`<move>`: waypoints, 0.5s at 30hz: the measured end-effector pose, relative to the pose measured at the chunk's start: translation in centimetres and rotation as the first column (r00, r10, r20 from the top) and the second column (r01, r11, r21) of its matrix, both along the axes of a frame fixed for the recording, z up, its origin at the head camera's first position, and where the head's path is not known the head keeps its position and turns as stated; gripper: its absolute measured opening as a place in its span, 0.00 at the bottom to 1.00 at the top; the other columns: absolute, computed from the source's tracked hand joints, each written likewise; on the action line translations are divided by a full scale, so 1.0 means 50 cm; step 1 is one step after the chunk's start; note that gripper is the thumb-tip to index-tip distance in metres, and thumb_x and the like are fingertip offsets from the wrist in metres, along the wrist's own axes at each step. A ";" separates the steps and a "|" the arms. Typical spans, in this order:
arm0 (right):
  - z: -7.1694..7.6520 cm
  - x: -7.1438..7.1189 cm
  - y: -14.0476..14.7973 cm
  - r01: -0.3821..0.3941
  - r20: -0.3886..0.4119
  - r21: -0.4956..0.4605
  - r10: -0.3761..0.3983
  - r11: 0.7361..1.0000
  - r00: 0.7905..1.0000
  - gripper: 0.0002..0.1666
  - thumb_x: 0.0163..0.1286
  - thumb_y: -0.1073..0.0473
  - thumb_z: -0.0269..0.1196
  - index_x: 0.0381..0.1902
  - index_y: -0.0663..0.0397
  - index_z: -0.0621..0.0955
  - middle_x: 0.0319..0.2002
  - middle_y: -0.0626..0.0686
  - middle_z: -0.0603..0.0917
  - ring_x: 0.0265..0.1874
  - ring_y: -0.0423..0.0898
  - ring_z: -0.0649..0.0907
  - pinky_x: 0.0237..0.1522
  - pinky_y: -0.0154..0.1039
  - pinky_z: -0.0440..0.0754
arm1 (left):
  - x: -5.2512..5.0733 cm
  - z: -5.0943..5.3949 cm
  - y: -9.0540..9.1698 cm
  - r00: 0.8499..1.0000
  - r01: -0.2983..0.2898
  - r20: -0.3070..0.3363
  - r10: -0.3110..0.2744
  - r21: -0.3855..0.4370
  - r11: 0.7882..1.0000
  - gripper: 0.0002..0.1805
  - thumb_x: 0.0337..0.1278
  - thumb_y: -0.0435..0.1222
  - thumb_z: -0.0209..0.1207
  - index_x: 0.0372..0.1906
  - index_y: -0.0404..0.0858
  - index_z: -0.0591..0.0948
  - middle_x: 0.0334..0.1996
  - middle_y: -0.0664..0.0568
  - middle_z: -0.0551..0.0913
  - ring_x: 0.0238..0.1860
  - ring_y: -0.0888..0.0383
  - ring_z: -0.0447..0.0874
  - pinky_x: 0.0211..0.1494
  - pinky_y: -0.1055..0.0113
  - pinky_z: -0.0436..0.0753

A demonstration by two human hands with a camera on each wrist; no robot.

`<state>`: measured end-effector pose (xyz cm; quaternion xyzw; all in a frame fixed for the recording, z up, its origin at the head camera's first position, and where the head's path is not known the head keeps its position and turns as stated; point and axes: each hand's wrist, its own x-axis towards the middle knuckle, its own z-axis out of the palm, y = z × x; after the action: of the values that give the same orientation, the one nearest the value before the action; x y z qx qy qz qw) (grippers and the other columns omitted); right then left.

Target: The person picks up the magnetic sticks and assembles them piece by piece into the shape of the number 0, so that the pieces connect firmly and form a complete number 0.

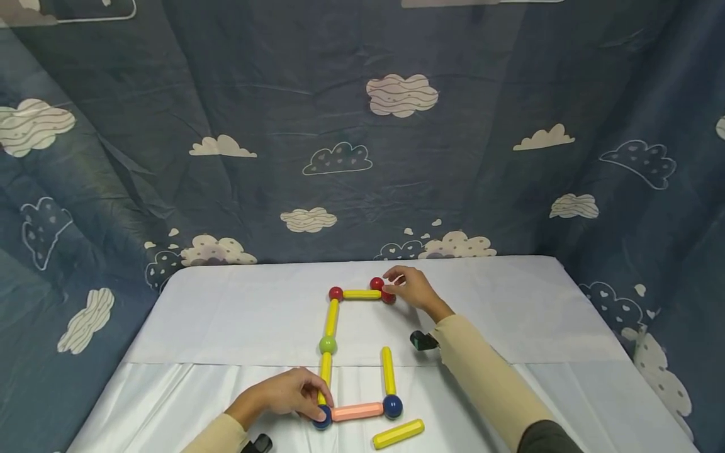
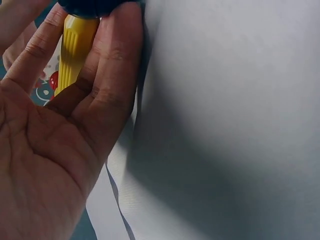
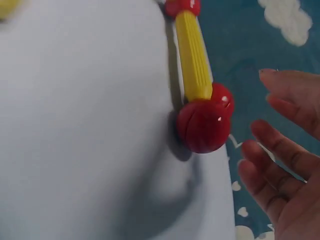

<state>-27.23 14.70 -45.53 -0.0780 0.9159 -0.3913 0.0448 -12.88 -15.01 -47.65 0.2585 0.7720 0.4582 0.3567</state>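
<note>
At the near left corner of a frame of rods and balls, my left hand [image 1: 289, 395] pinches a blue ball [image 1: 323, 418]. A ribbed yellow rod [image 2: 76, 47] runs from that ball between my fingers in the left wrist view. My right hand [image 1: 418, 290] hovers beside two touching red balls at the far right corner. In the right wrist view its fingers are spread, apart from the nearer red ball [image 3: 204, 127] and the red ball behind it [image 3: 223, 96]. A yellow rod [image 1: 362, 294] joins this pair to another red ball [image 1: 336, 294].
A green ball [image 1: 327, 344] links two yellow rods along the left side. The pink rod [image 1: 357, 411] meets a second blue ball [image 1: 393, 406], from which a yellow rod [image 1: 387, 371] points away. One loose yellow rod [image 1: 399, 434] lies nearest me on the white cloth [image 1: 226, 327].
</note>
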 end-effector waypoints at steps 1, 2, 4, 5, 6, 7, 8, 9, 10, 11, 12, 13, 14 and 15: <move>-0.004 -0.015 -0.004 -0.009 0.011 0.003 0.009 1.000 1.000 0.18 0.62 0.58 0.68 0.50 0.57 0.82 0.45 0.56 0.82 0.44 0.51 0.80 0.46 0.43 0.80 | 0.001 0.000 -0.001 1.000 0.002 -0.002 -0.002 0.002 1.000 0.07 0.50 0.30 0.68 0.36 0.39 0.86 0.22 0.57 0.79 0.22 0.67 0.72 0.26 0.76 0.70; -0.007 -0.029 -0.007 -0.015 0.024 0.010 0.015 1.000 1.000 0.19 0.62 0.58 0.68 0.51 0.57 0.82 0.46 0.56 0.82 0.44 0.52 0.80 0.46 0.43 0.81 | 0.001 0.000 -0.001 1.000 0.004 -0.001 -0.004 0.009 1.000 0.07 0.51 0.30 0.68 0.37 0.39 0.86 0.22 0.57 0.79 0.22 0.68 0.72 0.26 0.76 0.70; -0.016 -0.050 -0.012 -0.029 0.050 0.023 0.028 0.999 0.998 0.20 0.63 0.56 0.68 0.52 0.56 0.82 0.47 0.57 0.82 0.45 0.52 0.80 0.46 0.43 0.81 | 0.003 0.001 0.000 1.000 0.007 -0.002 -0.007 0.019 1.000 0.07 0.51 0.31 0.68 0.37 0.39 0.86 0.22 0.58 0.78 0.22 0.68 0.72 0.26 0.77 0.70; -0.019 -0.059 -0.015 -0.037 0.058 0.028 0.035 0.999 0.998 0.21 0.63 0.56 0.68 0.52 0.56 0.82 0.47 0.57 0.82 0.45 0.52 0.80 0.46 0.43 0.81 | 0.004 0.001 0.000 1.000 0.007 -0.003 -0.007 0.021 1.000 0.07 0.51 0.31 0.68 0.37 0.38 0.86 0.22 0.58 0.78 0.22 0.68 0.72 0.26 0.77 0.70; -0.024 -0.066 -0.017 -0.043 0.065 0.033 0.041 0.999 0.997 0.21 0.63 0.55 0.68 0.52 0.56 0.82 0.46 0.57 0.83 0.45 0.52 0.81 0.46 0.43 0.80 | 0.005 0.002 0.001 1.000 0.007 -0.003 -0.007 0.021 1.000 0.07 0.51 0.31 0.68 0.37 0.38 0.86 0.22 0.58 0.78 0.22 0.68 0.72 0.26 0.77 0.70; -0.028 -0.072 -0.018 -0.048 0.070 0.039 0.045 0.998 0.997 0.21 0.63 0.55 0.68 0.52 0.56 0.82 0.46 0.57 0.83 0.45 0.52 0.80 0.45 0.43 0.80 | 0.005 0.003 0.001 1.000 0.006 -0.002 -0.006 0.019 1.000 0.07 0.52 0.31 0.68 0.37 0.38 0.86 0.22 0.58 0.78 0.22 0.68 0.71 0.26 0.77 0.70; -0.031 -0.077 -0.020 -0.052 0.071 0.047 0.048 0.998 0.996 0.21 0.63 0.54 0.68 0.52 0.56 0.82 0.45 0.56 0.83 0.44 0.52 0.80 0.46 0.43 0.79 | 0.005 0.004 0.001 1.000 0.004 -0.005 -0.004 0.014 1.000 0.07 0.52 0.31 0.68 0.38 0.39 0.86 0.22 0.58 0.78 0.22 0.68 0.71 0.26 0.77 0.69; -0.034 -0.082 -0.022 -0.050 0.075 0.049 0.047 0.998 0.996 0.21 0.63 0.54 0.68 0.51 0.56 0.83 0.44 0.56 0.83 0.44 0.51 0.80 0.46 0.43 0.79 | 0.004 0.005 0.001 1.000 0.002 -0.010 -0.002 0.007 1.000 0.07 0.52 0.31 0.68 0.38 0.39 0.85 0.22 0.59 0.78 0.22 0.68 0.71 0.26 0.77 0.69; -0.038 -0.086 -0.023 -0.049 0.079 0.051 0.045 0.998 0.996 0.20 0.63 0.54 0.68 0.51 0.56 0.83 0.44 0.56 0.83 0.43 0.51 0.79 0.46 0.43 0.79 | 0.004 0.006 0.001 1.000 0.001 -0.015 -0.001 0.000 1.000 0.07 0.52 0.31 0.68 0.38 0.39 0.85 0.22 0.59 0.78 0.22 0.68 0.71 0.26 0.77 0.69; -0.041 -0.089 -0.024 -0.047 0.084 0.051 0.043 0.998 0.996 0.20 0.63 0.54 0.68 0.50 0.56 0.83 0.43 0.56 0.83 0.43 0.51 0.79 0.45 0.42 0.78 | 0.003 0.007 0.000 1.000 0.002 -0.017 -0.003 -0.003 1.000 0.07 0.52 0.31 0.67 0.38 0.39 0.85 0.22 0.59 0.78 0.22 0.68 0.71 0.26 0.77 0.69; -0.044 -0.093 -0.025 -0.044 0.093 0.052 0.039 0.998 0.995 0.19 0.63 0.54 0.68 0.50 0.56 0.83 0.43 0.56 0.83 0.42 0.51 0.79 0.45 0.42 0.78 | 0.003 0.008 -0.001 1.000 0.004 -0.021 -0.004 -0.007 1.000 0.07 0.52 0.31 0.67 0.38 0.39 0.85 0.22 0.59 0.78 0.22 0.68 0.71 0.25 0.77 0.69; -0.047 -0.095 -0.027 -0.038 0.104 0.050 0.032 0.998 0.994 0.19 0.63 0.54 0.68 0.50 0.56 0.84 0.44 0.56 0.83 0.42 0.51 0.78 0.45 0.41 0.78 | 0.002 0.008 -0.002 1.000 0.005 -0.028 -0.005 -0.013 1.000 0.07 0.52 0.31 0.67 0.38 0.40 0.85 0.22 0.59 0.78 0.22 0.68 0.71 0.25 0.77 0.69; -0.049 -0.098 -0.029 -0.032 0.116 0.047 0.026 0.998 0.993 0.18 0.63 0.54 0.68 0.49 0.55 0.84 0.44 0.56 0.82 0.42 0.50 0.78 0.44 0.41 0.78 | 0.002 0.009 -0.003 0.999 0.004 -0.033 -0.005 -0.021 1.000 0.07 0.52 0.31 0.67 0.38 0.40 0.85 0.22 0.59 0.78 0.22 0.69 0.71 0.26 0.77 0.69; -0.051 -0.100 -0.031 -0.025 0.130 0.039 0.019 0.999 0.991 0.18 0.63 0.55 0.68 0.49 0.55 0.84 0.44 0.56 0.82 0.42 0.51 0.78 0.44 0.41 0.78 | 0.002 0.010 -0.005 0.999 0.003 -0.038 -0.004 -0.030 1.000 0.07 0.52 0.31 0.67 0.38 0.41 0.85 0.22 0.59 0.78 0.22 0.69 0.71 0.26 0.77 0.69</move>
<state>-32.23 13.14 -48.06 -0.0615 0.9179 -0.3763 0.1102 -12.76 -15.24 -47.18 0.2632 0.7849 0.4411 0.3466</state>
